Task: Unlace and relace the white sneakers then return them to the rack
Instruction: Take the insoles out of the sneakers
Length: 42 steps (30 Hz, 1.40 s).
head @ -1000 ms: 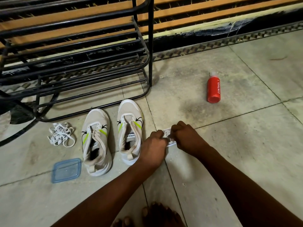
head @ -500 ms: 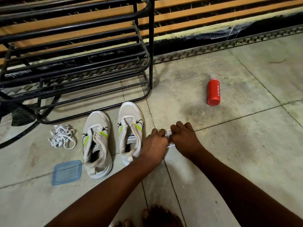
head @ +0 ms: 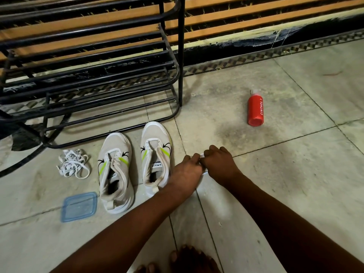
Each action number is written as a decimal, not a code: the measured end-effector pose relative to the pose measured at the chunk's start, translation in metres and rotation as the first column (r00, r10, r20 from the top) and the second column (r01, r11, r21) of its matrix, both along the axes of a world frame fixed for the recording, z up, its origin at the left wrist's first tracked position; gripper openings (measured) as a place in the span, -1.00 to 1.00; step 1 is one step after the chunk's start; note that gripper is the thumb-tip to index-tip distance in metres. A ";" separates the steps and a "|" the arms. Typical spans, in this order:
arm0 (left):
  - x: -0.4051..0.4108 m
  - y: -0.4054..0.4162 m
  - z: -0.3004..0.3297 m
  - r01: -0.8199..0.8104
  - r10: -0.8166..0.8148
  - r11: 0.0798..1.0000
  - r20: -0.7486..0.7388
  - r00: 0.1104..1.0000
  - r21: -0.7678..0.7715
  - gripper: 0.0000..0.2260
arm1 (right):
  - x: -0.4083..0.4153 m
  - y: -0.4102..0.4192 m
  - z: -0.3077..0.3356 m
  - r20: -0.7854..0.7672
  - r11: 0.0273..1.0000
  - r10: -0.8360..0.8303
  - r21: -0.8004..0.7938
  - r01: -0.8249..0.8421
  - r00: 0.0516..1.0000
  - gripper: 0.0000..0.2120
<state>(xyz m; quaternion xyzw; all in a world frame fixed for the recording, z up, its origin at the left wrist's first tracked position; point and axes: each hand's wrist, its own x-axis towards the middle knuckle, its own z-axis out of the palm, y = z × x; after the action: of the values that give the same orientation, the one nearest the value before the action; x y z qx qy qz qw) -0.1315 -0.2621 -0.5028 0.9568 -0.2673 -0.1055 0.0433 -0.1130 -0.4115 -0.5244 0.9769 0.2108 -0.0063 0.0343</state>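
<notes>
Both sneakers stand unlaced on the floor before the rack.
Left hand (head: pixel 185 174) and right hand (head: pixel 220 162) pinch a white lace (head: pixel 201 154) at three o'clock of the right sneaker (head: pixel 156 146); relacing likely follows, beginning at the toe eyelets.

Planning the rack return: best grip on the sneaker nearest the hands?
Take the right sneaker at its heel collar, coming from above and behind. It lies upright, toe toward the rack, mouth open and unlaced, so fingers can likely hook inside the heel, thumb outside. The left sneaker crowds one flank.
</notes>
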 end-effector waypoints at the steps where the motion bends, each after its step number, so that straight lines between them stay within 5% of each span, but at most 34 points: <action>1: 0.001 0.001 -0.001 0.013 -0.014 0.999 0.015 1.000 0.048 -0.76 | -0.001 0.001 -0.002 0.009 1.000 0.009 0.023 -0.009 1.000 -0.83; 8: 0.003 0.001 0.008 -0.034 0.035 0.997 -0.024 0.999 0.074 -0.73 | -0.008 -0.009 -0.003 -0.115 0.953 -0.142 0.253 0.167 0.983 -0.71; 14: 0.002 0.008 0.024 -0.121 0.122 0.992 -0.039 0.992 0.023 -0.77 | -0.022 -0.010 -0.007 -0.099 0.704 -0.264 0.660 0.262 0.960 -0.77; 18: -0.005 0.020 0.033 -0.183 0.185 0.963 -0.011 0.983 -0.199 -0.85 | -0.023 -0.003 -0.001 -0.048 0.572 -0.305 0.789 0.223 0.951 -0.83; 22: -0.009 0.043 0.041 -0.206 0.276 0.826 0.057 0.960 -0.525 -0.88 | -0.021 0.016 0.016 -0.022 0.460 -0.304 0.872 0.168 0.952 -0.93; 30: -0.024 0.112 0.064 -0.230 0.477 0.660 0.162 0.864 -0.715 -0.89 | -0.010 0.075 0.037 0.022 0.398 -0.236 0.914 0.075 0.972 -0.89; 34: -0.035 0.161 0.060 -0.358 0.659 0.594 0.181 0.730 -0.720 -0.89 | -0.009 0.106 0.048 0.094 0.406 -0.134 0.913 -0.032 0.986 -0.90; 38: -0.044 0.208 0.039 -0.556 0.849 0.428 0.106 0.518 -0.713 -0.87 | -0.008 0.126 0.050 0.118 0.423 -0.072 0.903 -0.076 0.990 -0.85; 42: -0.060 0.244 0.009 -0.834 0.936 0.270 -0.073 0.345 -0.481 -0.68 | -0.009 0.137 0.050 0.074 0.444 -0.054 0.895 -0.043 0.996 -0.85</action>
<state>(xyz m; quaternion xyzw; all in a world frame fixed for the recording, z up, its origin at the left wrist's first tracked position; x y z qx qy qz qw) -0.1920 -0.0181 -0.4933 0.9069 0.2974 0.1092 0.2778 -0.1224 -0.2744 -0.4741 0.8481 0.1774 0.1503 -0.4761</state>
